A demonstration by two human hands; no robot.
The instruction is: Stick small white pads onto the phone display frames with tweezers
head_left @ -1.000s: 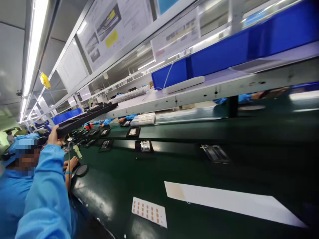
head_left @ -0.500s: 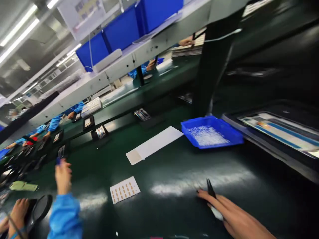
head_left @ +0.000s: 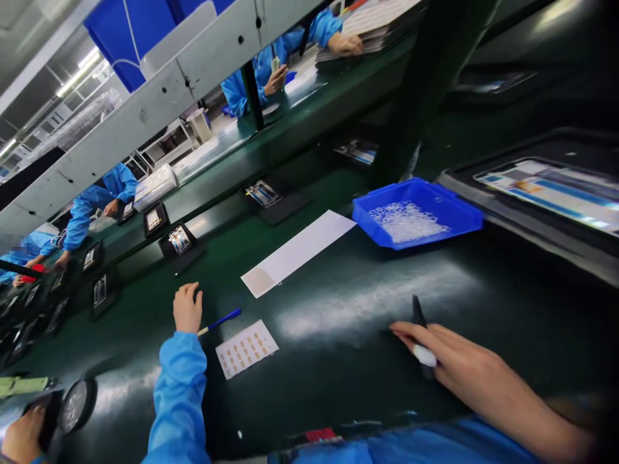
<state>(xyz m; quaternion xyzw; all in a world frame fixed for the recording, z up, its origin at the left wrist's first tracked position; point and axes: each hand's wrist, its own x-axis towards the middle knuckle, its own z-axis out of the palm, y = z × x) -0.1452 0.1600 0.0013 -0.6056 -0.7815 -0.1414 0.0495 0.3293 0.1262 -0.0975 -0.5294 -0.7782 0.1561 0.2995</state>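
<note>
My left hand (head_left: 187,308), in a blue sleeve, is over the green bench with its fingers loosely bent and apart, holding nothing. Just right of its wrist lies a blue pen-like stick (head_left: 221,320) with a pale end. Beside that is a white card (head_left: 247,348) with rows of small tan pieces. My right hand (head_left: 449,354) grips black tweezers (head_left: 418,310), tips pointing away from me; a white piece (head_left: 424,356) shows at the fingers. Farther off lie a long white strip (head_left: 304,248) with a beige end and a blue tray (head_left: 420,240) of small clear-white bits.
A large dark device (head_left: 546,183) with a lit face stands at right. Opened phone-like units (head_left: 264,193) lie along the bench's far side. At lower left a co-worker's hand (head_left: 24,435) is beside a round black-rimmed part (head_left: 77,406). A dark post (head_left: 420,96) rises behind the tray.
My left hand has let go of the blue stick, which now lies on the bench, and has come right towards the card. My right hand still holds the tweezers. The view has shifted.
</note>
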